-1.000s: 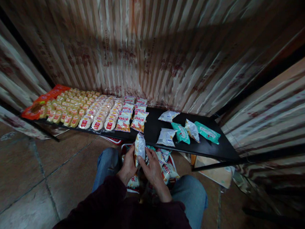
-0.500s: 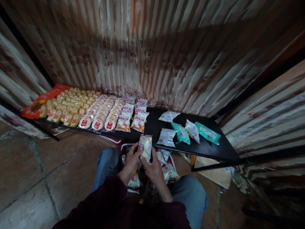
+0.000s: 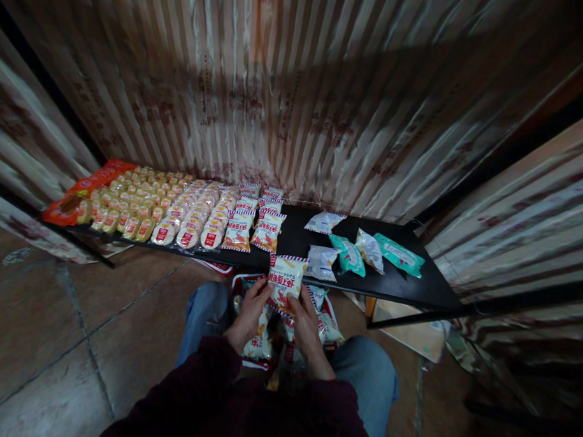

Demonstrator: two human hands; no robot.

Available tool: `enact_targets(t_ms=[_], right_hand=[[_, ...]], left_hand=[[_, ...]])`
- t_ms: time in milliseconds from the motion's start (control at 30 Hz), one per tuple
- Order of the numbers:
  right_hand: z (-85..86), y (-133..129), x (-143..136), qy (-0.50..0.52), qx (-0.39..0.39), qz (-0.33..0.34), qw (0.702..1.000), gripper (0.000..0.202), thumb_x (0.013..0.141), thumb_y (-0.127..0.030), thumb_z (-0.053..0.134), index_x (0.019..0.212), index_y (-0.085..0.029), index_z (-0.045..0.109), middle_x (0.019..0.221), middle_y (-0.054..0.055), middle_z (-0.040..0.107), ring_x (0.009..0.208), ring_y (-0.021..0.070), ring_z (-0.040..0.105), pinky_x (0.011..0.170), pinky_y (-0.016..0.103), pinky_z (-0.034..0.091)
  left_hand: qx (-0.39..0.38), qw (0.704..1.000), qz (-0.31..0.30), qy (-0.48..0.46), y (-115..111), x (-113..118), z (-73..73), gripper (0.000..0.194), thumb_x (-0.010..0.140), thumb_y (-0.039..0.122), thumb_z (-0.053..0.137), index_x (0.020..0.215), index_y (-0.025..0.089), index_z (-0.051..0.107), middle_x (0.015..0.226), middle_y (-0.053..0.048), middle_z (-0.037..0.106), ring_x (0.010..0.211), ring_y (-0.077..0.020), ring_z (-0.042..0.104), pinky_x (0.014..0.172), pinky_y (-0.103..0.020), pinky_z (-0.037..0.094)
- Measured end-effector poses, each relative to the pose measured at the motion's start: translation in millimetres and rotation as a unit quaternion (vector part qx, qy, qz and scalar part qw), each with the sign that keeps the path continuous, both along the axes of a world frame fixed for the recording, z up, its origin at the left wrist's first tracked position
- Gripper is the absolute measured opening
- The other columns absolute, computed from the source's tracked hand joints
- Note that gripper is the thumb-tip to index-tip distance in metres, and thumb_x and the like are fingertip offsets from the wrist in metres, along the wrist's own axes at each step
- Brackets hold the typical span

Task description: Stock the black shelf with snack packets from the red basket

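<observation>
Between both hands is a white snack bag with red print and striped edges, its printed face up, over the front edge of the black shelf. My left hand grips its left side; my right hand grips the lower right, thumb on the front. Below them a red-rimmed basket holds several similar bags. On the shelf, two columns of matching bags lie left of the held one. Two pale bags, two teal packs and a whitish bag lie to the right.
Rows of round white wrapped cakes, small yellow packs and an orange bag fill the shelf's left part. Striped curtain hangs behind. Dark metal poles frame both sides. A cardboard piece lies under the right end.
The held bag has turned from a narrow, angled side to its broad printed front. My right hand has shifted slightly right along with it.
</observation>
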State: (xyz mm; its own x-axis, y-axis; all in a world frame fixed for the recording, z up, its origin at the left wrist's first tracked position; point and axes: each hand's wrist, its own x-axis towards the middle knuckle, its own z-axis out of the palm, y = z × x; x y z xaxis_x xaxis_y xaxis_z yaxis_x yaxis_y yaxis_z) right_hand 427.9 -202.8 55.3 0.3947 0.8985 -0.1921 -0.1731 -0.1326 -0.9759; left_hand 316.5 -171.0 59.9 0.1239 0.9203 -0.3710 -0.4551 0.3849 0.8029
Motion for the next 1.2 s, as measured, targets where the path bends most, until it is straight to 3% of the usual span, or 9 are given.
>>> enact_targets(t_ms=[233, 433, 733, 1033, 1200], right_hand=[[-6.9, 2, -1, -0.018, -0.004, 0.002, 1.000, 0.059, 0.075, -0.047, 0.063, 0.128, -0.023, 0.053, 0.128, 0.005, 0.060, 0.122, 0.0250, 0.050, 0.102, 0.039, 0.038], [-7.2, 8, -3, -0.060, 0.015, 0.060, 0.996, 0.059, 0.075, -0.048, 0.064, 0.126, -0.020, 0.054, 0.111, 0.007, 0.068, 0.101, 0.0241, 0.061, 0.092, 0.038, 0.045], [-4.0, 13, -6, -0.077, 0.003, 0.040, 0.996, 0.053, 0.075, -0.051, 0.063, 0.116, -0.018, 0.059, 0.102, 0.007, 0.070, 0.090, 0.0233, 0.063, 0.085, 0.038, 0.049], [1.0, 43, -9, -0.077, -0.007, 0.042, 0.996, 0.058, 0.069, -0.053, 0.066, 0.114, -0.016, 0.060, 0.097, 0.009, 0.071, 0.083, 0.0234, 0.065, 0.074, 0.036, 0.052], [-3.6, 63, -9, -0.074, 0.012, 0.048, 0.996, 0.059, 0.070, -0.051, 0.066, 0.118, -0.017, 0.058, 0.101, 0.008, 0.071, 0.087, 0.0232, 0.066, 0.078, 0.037, 0.052]], left_hand=[[0.026, 1.000, 0.010, -0.004, 3, -1, -6.0, 0.042, 0.065, 0.037, 0.075, 0.101, 0.016, 0.066, 0.106, -0.010, 0.069, 0.100, -0.0233, 0.063, 0.091, -0.035, 0.045], [0.057, 0.998, 0.030, 0.028, 5, -3, -7.7, 0.036, 0.067, 0.033, 0.074, 0.098, 0.017, 0.065, 0.109, -0.011, 0.068, 0.102, -0.0236, 0.062, 0.094, -0.037, 0.045], [0.069, 0.995, 0.027, 0.066, 12, -4, -13.4, 0.037, 0.069, 0.037, 0.074, 0.098, 0.017, 0.063, 0.108, -0.012, 0.068, 0.099, -0.0228, 0.063, 0.089, -0.036, 0.048], [0.104, 0.981, 0.050, 0.154, 32, -9, -22.5, 0.033, 0.073, 0.036, 0.071, 0.101, 0.020, 0.064, 0.104, -0.008, 0.069, 0.100, -0.0219, 0.062, 0.092, -0.037, 0.046], [0.125, 0.975, 0.060, 0.174, 45, -10, -22.8, 0.029, 0.075, 0.030, 0.068, 0.102, 0.020, 0.063, 0.103, -0.007, 0.068, 0.096, -0.0201, 0.063, 0.090, -0.035, 0.047]])
